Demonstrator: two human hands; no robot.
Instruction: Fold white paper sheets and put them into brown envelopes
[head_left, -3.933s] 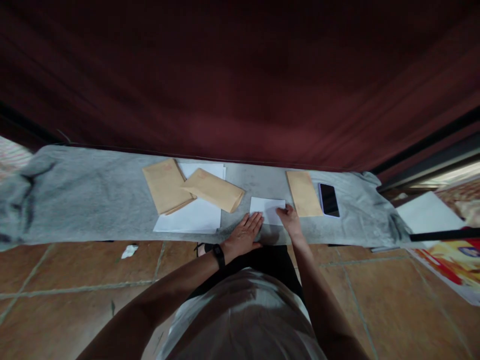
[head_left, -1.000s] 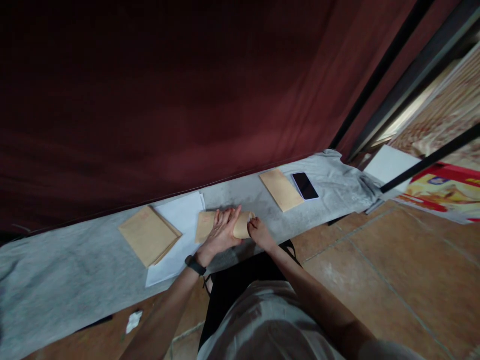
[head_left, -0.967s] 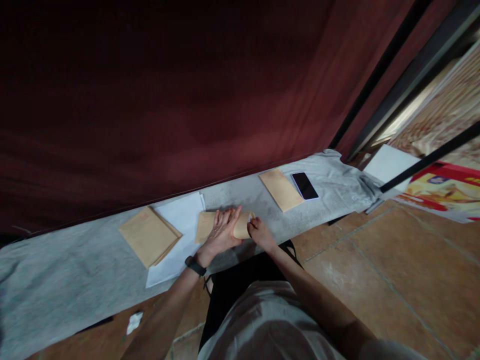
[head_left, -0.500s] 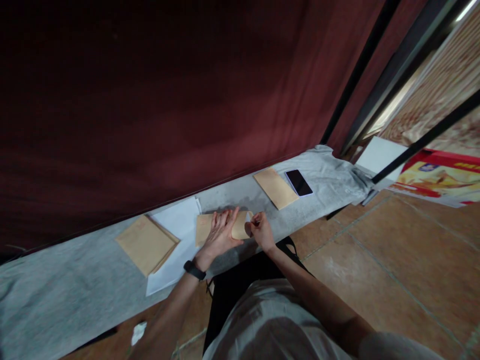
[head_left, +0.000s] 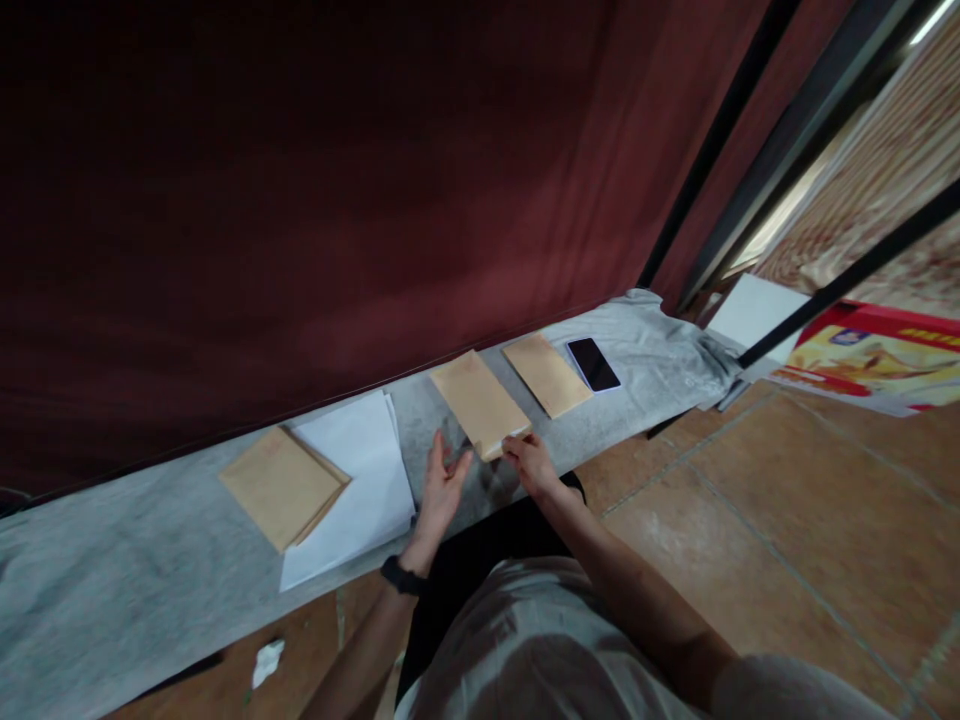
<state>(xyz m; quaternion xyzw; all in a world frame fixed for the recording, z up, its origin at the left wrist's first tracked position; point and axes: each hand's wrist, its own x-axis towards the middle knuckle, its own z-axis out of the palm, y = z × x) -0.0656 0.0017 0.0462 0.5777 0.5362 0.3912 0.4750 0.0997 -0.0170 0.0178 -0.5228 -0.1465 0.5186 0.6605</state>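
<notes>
Holding: the right hand (head_left: 531, 463) pinches the near corner of a brown envelope (head_left: 480, 403), its grip closed on that corner.
Envelope: it lies slantwise on the grey-clothed table (head_left: 112, 570), its far end close to the dark red curtain (head_left: 337, 200).
Hidden: the fingertips under the corner are out of sight. Whether the envelope rests fully flat I cannot tell.
Free hand: the left hand (head_left: 441, 487) hovers just left of the envelope, wrist bent up and fingers spread. Its grip is open on nothing, with a black wristband (head_left: 401, 576) below it.
Right of the envelope: a second brown envelope (head_left: 547, 374) lies just beside it, then a phone (head_left: 593, 364).
Left of the envelope: white sheets (head_left: 360, 480) lie under a stack of brown envelopes (head_left: 283, 486).
Cut off: the table's left end runs out of view.
</notes>
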